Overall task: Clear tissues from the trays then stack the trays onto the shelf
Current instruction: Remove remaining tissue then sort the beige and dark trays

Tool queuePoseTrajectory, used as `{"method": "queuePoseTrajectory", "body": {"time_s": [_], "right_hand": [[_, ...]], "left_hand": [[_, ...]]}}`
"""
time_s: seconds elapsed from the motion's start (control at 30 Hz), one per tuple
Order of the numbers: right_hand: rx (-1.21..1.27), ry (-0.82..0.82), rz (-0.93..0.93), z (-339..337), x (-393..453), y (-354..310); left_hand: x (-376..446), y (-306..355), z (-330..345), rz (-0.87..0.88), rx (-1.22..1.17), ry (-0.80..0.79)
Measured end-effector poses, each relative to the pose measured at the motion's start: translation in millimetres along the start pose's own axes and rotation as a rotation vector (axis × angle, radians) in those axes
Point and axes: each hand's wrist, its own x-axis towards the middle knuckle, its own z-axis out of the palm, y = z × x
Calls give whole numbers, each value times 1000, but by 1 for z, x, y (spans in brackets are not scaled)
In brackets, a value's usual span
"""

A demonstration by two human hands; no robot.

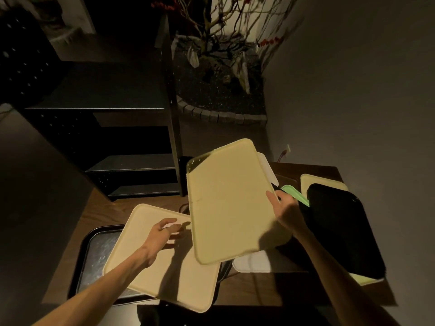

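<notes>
A planter [221, 109] of bare branches [226, 24], perhaps artificial, beside a wall [353, 90].

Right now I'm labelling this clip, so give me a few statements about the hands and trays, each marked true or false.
1. The right hand grips the raised yellow tray. True.
2. The left hand holds a green tray. False: it reaches over a tissue on the cream tray; the green tray lies at the right.
3. The shelf already holds stacked trays. False: no trays show on it.
4. A black tray lies at the table's right side. True.
5. The raised tray lies flat on the table. False: it is tilted in the air.
</notes>
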Motion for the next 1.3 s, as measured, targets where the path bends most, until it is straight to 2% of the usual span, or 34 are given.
{"method": "queuePoseTrajectory", "body": {"time_s": [0.03,0.17,0.33,0.43,0.53,0.63,0.7,0.87,1.0,1.07,1.1,1.2,1.3], "right_hand": [[-86,19,0,-8,2,-7],[-223,-249,77,-24,1,-14],[-283,-416,47,-19,-6,-25],[-288,-525,-6,5,-7,-39],[-404,-473,-222,43,5,-51],[-568,-600,-210,88,18,-61],[-596,-593,-246,119,22,-66],[-562,-616,-156,188,29,-57],[-667,-619,-187,225,31,-45],[-731,-504,-335,231,27,-41],[-681,-420,-444,232,25,-39],[-498,-367,-597,237,21,-16],[-527,-328,-472,245,21,-5]], "left_hand": [[0,-1,2,-21,-43,-33],[2,-7,7,-149,-169,-139],[-8,-35,1,-313,-156,-212],[-15,-60,-7,-392,-190,-151],[-16,-86,-27,-445,-295,-53],[-21,-110,-53,-456,-328,2],[-27,-120,-64,-470,-364,44],[-30,-152,-77,-503,-389,148],[-26,-171,-81,-528,-442,229],[-24,-170,-80,-517,-437,253],[-24,-168,-79,-516,-434,262],[-19,-164,-82,-516,-392,301],[-14,-165,-87,-527,-325,293]]}}
